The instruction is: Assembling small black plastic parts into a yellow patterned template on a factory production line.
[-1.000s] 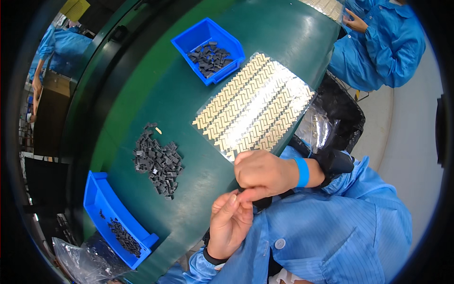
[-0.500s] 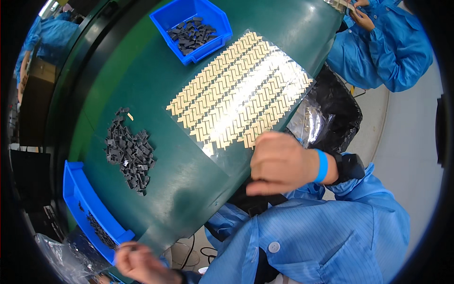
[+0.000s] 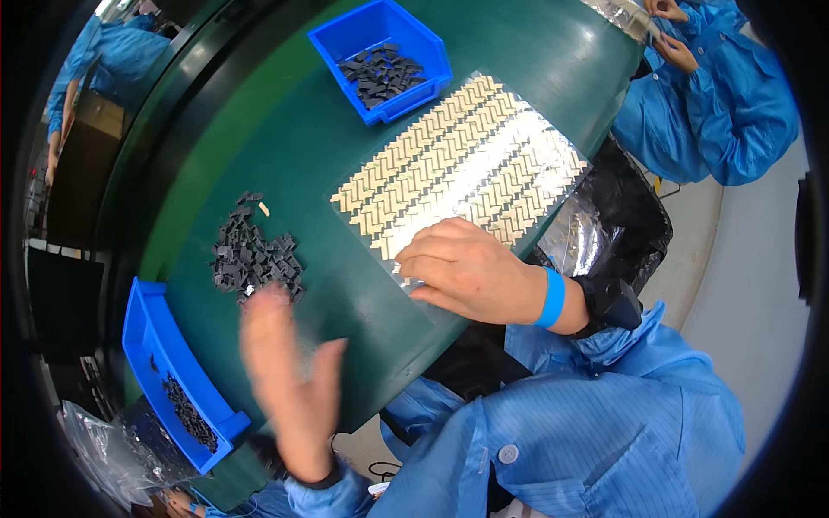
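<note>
My right hand [image 3: 462, 272] presses flat on the clear sheet of tan strips [image 3: 462, 168], long axis running upper-right; my blurred left hand [image 3: 289, 380], spread, nears the pile of small black parts [image 3: 255, 255].

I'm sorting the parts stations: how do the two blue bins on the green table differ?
The far blue bin stands whole on the green table, beside the sheet of tan strips; the near blue bin juts over the table's edge by the left hand. The far one's black parts heap in one corner; the near one's lie in a thin line. Both are open-topped.
</note>
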### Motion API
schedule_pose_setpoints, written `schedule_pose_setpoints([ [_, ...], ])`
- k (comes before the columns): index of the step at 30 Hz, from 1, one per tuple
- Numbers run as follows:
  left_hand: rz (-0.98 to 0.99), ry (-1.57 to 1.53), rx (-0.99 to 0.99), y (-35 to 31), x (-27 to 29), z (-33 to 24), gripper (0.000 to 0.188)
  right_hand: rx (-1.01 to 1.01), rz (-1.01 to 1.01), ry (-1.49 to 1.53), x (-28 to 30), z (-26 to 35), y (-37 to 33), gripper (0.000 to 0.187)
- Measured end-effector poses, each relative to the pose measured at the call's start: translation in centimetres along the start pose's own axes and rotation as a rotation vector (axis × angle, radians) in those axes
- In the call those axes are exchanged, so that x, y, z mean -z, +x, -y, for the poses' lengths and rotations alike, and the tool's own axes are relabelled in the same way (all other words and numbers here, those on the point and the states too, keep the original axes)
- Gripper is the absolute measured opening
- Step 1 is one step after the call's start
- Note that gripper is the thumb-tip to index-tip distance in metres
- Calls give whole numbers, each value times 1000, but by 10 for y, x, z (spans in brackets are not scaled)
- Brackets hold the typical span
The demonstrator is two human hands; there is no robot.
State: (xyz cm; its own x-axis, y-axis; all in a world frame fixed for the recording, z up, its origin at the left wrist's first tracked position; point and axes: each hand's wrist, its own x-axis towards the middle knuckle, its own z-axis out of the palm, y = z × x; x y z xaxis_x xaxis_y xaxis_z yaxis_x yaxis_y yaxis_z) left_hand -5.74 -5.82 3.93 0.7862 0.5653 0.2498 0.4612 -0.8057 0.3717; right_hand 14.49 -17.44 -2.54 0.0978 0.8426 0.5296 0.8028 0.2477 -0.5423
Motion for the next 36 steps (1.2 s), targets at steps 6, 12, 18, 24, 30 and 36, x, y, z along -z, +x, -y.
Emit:
schedule_pose_setpoints([
  [6,193,-116,-183,39,-58,-14,75,-28,50,80,0,-1,1,31],
  [12,117,-55,-296,44,-67,-6,71,-10,26,44,0,-4,8,28],
  [18,69,11,-432,53,-63,-4,60,27,18,19,2,-7,11,26],
  [24,-65,-39,-725,48,-68,14,45,46,144,-20,2,-2,7,25],
  [30,-101,5,-766,43,-69,21,39,48,141,53,-1,2,11,19],
  [36,-76,-27,-776,56,-75,18,41,36,130,47,2,-6,13,22],
])
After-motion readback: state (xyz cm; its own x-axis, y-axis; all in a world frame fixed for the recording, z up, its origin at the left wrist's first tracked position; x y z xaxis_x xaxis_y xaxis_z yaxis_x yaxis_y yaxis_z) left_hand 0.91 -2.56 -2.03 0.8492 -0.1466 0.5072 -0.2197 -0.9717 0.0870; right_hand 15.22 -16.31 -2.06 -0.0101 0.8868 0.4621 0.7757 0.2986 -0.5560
